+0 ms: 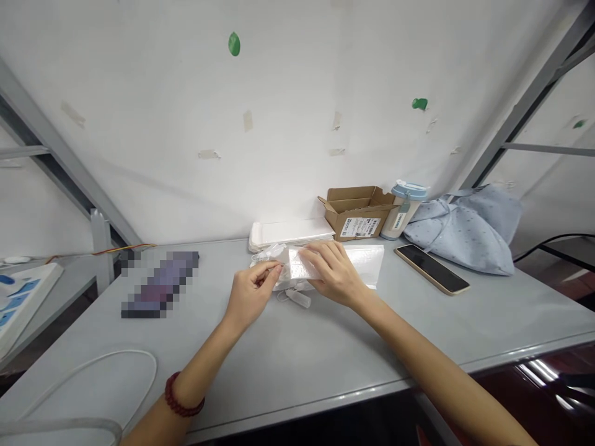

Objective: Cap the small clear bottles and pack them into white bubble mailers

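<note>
Both my hands meet at the middle of a grey table (288, 359). My left hand (251, 292) pinches the edge of a small clear plastic bag (272, 255) between thumb and forefinger. My right hand (332, 271) lies over a white bubble-wrap pouch (367, 260), fingers curled on its left end. A small white cable or charger part (297, 297) lies just below the pouch. A red bead bracelet (181, 401) is on my left wrist.
A stack of white trays (290, 233) sits behind the pouch. An open cardboard box (357, 214), a lidded cup (403, 210), a blue cloth bag (465, 232) and a phone (431, 268) stand to the right. A blurred dark object (160, 285) lies at left; a white cable (93, 371) loops near the front edge.
</note>
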{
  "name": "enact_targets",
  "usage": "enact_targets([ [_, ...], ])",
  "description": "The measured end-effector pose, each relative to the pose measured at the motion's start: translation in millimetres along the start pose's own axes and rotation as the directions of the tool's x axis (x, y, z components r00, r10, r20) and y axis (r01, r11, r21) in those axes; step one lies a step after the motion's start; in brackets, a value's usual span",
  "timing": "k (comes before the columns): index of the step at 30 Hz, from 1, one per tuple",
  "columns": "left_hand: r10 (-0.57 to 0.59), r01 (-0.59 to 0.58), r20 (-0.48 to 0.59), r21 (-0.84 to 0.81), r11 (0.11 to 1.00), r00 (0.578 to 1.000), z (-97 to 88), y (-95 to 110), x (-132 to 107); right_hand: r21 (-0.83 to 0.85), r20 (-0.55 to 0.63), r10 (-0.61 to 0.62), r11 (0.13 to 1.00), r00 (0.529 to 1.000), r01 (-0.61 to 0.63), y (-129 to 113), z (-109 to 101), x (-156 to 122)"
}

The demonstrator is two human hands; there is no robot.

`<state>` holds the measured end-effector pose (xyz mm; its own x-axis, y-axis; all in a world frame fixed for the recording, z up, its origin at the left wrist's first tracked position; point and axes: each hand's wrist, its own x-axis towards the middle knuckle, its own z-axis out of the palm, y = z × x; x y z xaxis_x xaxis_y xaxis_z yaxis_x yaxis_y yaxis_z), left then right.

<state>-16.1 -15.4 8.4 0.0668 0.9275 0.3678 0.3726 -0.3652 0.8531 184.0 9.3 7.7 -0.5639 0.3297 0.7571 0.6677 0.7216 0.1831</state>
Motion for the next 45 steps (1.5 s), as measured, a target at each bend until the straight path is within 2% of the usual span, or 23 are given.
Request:
enact_targets([
  [5,-0.025,0.024,-0.080,-0.003,1.000,0.996,-2.0,1.3,2.0,0.028,-0.021,0.017,0.999,1.000,-0.017,1.7,-1.5,1.4],
  [9,-0.090,0.078,-0.121,-0.106,0.991,0.988,-5.1,1.4,7.5,0.048,-0.033,0.029,0.999,0.999,-0.027,0.9,-0.7,2.0],
  [11,-0.140,0.120,-0.102,-0.177,0.977,0.985,-5.8,1.2,9.8,0.045,-0.036,0.023,0.999,0.999,-0.022,0.1,-0.1,2.0],
  [15,-0.268,0.256,0.011,-0.345,0.903,0.963,-7.4,2.2,11.7,0.039,-0.039,0.003,0.999,0.999,-0.002,0.0,0.7,1.5],
  [20,-0.338,0.341,0.088,-0.439,0.831,0.937,-11.0,4.0,10.4,0.037,-0.053,-0.004,0.999,0.999,0.006,0.3,-0.1,2.1],
  [23,-0.340,0.359,0.125,-0.451,0.817,0.932,-10.9,3.7,9.9,0.060,-0.068,-0.025,0.998,0.997,0.030,-1.9,-0.6,3.0],
  [27,-0.283,0.348,0.206,-0.462,0.816,0.937,-9.1,1.8,10.1,0.089,-0.064,-0.037,0.995,0.997,0.043,-6.1,0.0,3.4],
  [32,-0.313,0.362,0.184,-0.422,0.831,0.932,-10.0,-0.9,10.2,0.093,-0.068,-0.055,0.994,0.996,0.061,-9.7,0.1,3.7],
  [37,-0.335,0.394,0.212,-0.381,0.837,0.918,-10.5,-4.0,9.4,0.106,-0.070,-0.074,0.991,0.995,0.082,-16.0,-2.3,4.4],
  [41,-0.357,0.421,0.239,-0.327,0.846,0.903,-7.9,-7.4,8.5,0.120,-0.012,-0.084,0.989,0.996,0.084,-18.8,-2.3,4.3],
  [45,-0.378,0.436,0.234,-0.303,0.847,0.896,-5.9,-8.8,8.1,0.034,0.109,-0.036,0.999,0.993,0.033,-9.4,2.3,1.7],
])
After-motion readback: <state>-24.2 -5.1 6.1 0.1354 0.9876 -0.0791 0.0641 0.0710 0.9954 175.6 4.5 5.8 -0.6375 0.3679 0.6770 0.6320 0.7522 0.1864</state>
